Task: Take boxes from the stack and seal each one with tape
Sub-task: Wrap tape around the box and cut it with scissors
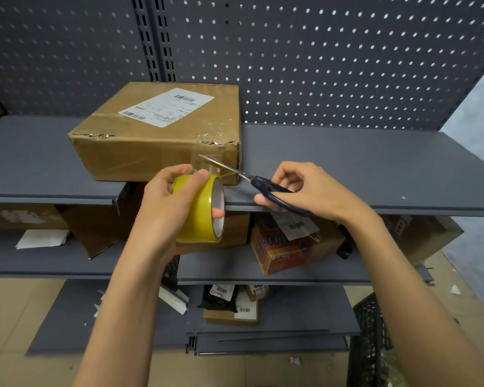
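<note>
A brown cardboard box [162,129] with a white shipping label sits on the top grey shelf [347,163], clear tape running down its front face. My left hand [165,202] grips a yellow tape roll [200,210] just below the box's front edge, thumb on top and fingers through the core. A strip of clear tape stretches from the roll up to the box. My right hand [308,188] holds dark-handled scissors [263,185], their blades parted around that strip near the box's lower right corner.
A grey pegboard wall [319,51] backs the shelves. The middle shelf holds brown boxes [101,233] and an orange printed carton [285,250]. Lower down lie small parcels [229,303] and scraps. A black plastic crate [372,339] stands on the floor at right.
</note>
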Demonstrator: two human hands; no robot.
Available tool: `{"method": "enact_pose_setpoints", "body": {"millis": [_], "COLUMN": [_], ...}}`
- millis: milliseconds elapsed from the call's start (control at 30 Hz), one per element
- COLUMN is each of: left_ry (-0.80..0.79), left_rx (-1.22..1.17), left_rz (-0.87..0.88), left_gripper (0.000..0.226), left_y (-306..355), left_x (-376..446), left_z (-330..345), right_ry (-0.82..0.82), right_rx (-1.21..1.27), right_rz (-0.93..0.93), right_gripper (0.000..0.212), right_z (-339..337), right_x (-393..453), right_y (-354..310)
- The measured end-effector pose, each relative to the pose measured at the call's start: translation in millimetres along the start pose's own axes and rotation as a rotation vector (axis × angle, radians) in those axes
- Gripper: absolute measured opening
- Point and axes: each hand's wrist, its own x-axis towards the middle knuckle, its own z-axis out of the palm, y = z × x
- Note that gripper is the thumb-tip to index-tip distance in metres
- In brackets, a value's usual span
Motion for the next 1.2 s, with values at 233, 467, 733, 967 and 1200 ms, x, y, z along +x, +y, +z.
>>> {"method": "enact_pose_setpoints", "body": {"millis": [233,467,733,967,1200], "left_ry": [0.003,-0.005,-0.007,-0.01,0.045], "left_rx": [-0.018,-0.033,-0.03,-0.035,-0.06], "left_rz": [-0.02,-0.027,-0.034,-0.047,-0.001], "left_gripper": [0.032,0.033,0.035,0.034,0.033], "left_y": [2.2,1.5,-1.2,-3.6,2.3], "left_x": [2.9,2.6,2.7,0.2,-4.5], "left_z": [-1.3,-2.2,-3.4,-6.9,-15.8], "right_ry": [-0.066,-0.067,-0.067,-0.079,-0.007], "right_rx": [0.076,0.152,0.181,0.16,0.201], "right_rz": [0.011,-0.01,-0.034,-0.031,-0.12], "right_gripper": [0.055,0.05,0.042,0.044,0.037], "right_z": [9.8,8.6,8.7,12.1,16.1], "right_x": [15.7,14.6,13.7,13.1,7.1], "right_y": [-8.2,-4.1,-2.2,-1.7,-20.8]}}
